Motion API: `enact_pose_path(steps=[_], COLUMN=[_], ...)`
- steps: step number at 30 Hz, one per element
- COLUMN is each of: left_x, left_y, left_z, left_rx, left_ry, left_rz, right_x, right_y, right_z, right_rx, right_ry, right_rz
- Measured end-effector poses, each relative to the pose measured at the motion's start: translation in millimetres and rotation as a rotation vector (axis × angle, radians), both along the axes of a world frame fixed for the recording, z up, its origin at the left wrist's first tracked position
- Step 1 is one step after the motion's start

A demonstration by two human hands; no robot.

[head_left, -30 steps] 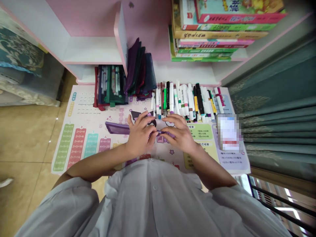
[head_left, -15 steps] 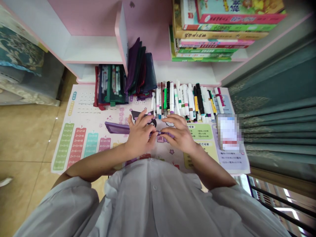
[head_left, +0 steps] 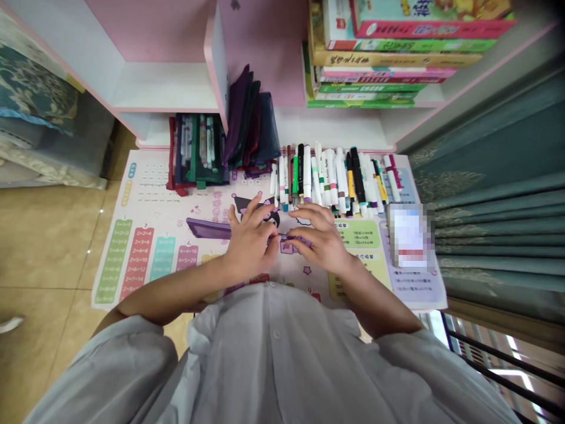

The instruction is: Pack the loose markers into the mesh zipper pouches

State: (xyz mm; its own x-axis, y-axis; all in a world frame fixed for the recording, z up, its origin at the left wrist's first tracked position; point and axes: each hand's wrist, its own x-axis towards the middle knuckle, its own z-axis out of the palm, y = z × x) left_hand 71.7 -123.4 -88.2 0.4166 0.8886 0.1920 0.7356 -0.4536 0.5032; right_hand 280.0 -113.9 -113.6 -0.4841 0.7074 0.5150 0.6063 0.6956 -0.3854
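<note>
My left hand (head_left: 249, 241) and my right hand (head_left: 320, 238) meet over a pink printed mat (head_left: 150, 235) on the desk. Both pinch a small purple thing (head_left: 295, 239) between thumbs and fingertips; it looks like a purple pencil pouch, partly hidden under my palms. A purple flat pouch edge (head_left: 207, 228) sticks out to the left of my left hand. Just beyond my fingers lies a row of several markers and pens (head_left: 331, 176), side by side.
Dark mesh pencil pouches (head_left: 194, 150) stand at the back left, more purple ones (head_left: 249, 121) lean against a pink shelf divider (head_left: 216, 65). Stacked books (head_left: 375, 59) fill the shelf at right. A blurred card (head_left: 408, 235) lies right; a green curtain (head_left: 498, 194) hangs beyond.
Almost nothing has moved; my fingers shift slightly on the purple pouch and the view has tipped up a little.
</note>
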Motion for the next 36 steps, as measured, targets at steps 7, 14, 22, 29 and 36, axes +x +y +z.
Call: enact_pose_path(steps=[7, 14, 22, 29, 36], left_x=[-1.4, -1.9, -3.0, -4.6, -5.9], left_y=[1.1, 1.4, 1.9, 3.2, 5.0], left_z=[0.1, 1.0, 2.4, 3.7, 6.2], left_rx=[-0.004, 0.002, -0.005, -0.003, -0.009], left_ry=[0.012, 0.017, 0.031, 0.041, 0.053], left_rz=[0.001, 0.002, 0.008, 0.000, -0.001], right_x=[-0.4, 0.2, 0.6, 1.3, 2.2], right_y=[0.0, 0.4, 0.3, 0.8, 1.5], right_z=[0.5, 0.4, 2.5, 2.8, 4.6], right_rx=[0.002, 0.005, -0.004, 0.011, 0.047], right_ry=[0.017, 0.009, -0.013, 0.005, 0.012], right_rz=[0.009, 0.002, -0.001, 0.000, 0.005])
